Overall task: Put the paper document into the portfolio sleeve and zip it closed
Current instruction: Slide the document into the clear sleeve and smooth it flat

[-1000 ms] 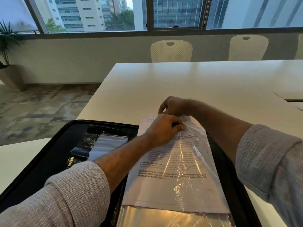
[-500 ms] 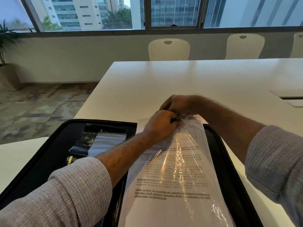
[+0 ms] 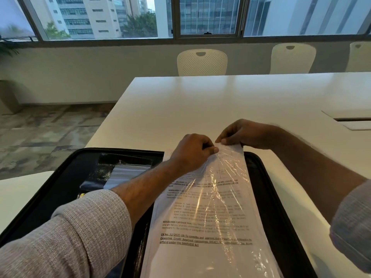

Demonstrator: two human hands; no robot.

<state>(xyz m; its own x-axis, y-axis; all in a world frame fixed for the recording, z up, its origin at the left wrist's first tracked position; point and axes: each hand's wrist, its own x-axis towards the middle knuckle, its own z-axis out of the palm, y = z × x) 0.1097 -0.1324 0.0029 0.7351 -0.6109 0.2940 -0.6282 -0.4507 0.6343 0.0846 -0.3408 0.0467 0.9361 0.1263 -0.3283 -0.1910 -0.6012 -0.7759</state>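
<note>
The white table (image 3: pixel 230 101) is carrying an open black case (image 3: pixel 60 189), and across the case's right half the clear plastic sleeve (image 3: pixel 226 177) is lying lengthways with the paper document (image 3: pixel 200 227) showing through it. The sleeve is looking thin, limp and slippery: its film is creasing and catching glare, so it will likely sag or buckle if lifted from the middle, and it is probably best held at its far edge, where both hands are meeting. The document is looking light and easily bent, so it should be supported flat. The left hand (image 3: pixel 192 153) is pinching the far edge of the sleeve in a narrow grip of thumb and curled fingers, and just beside it the right hand (image 3: pixel 243 134) is pinching the same edge. Whether that edge is carrying a zip cannot be told, since the hands are covering it. The near end of sleeve and document is being cut off by the frame, and the dark items in the case's left half are hard to make out.
</note>
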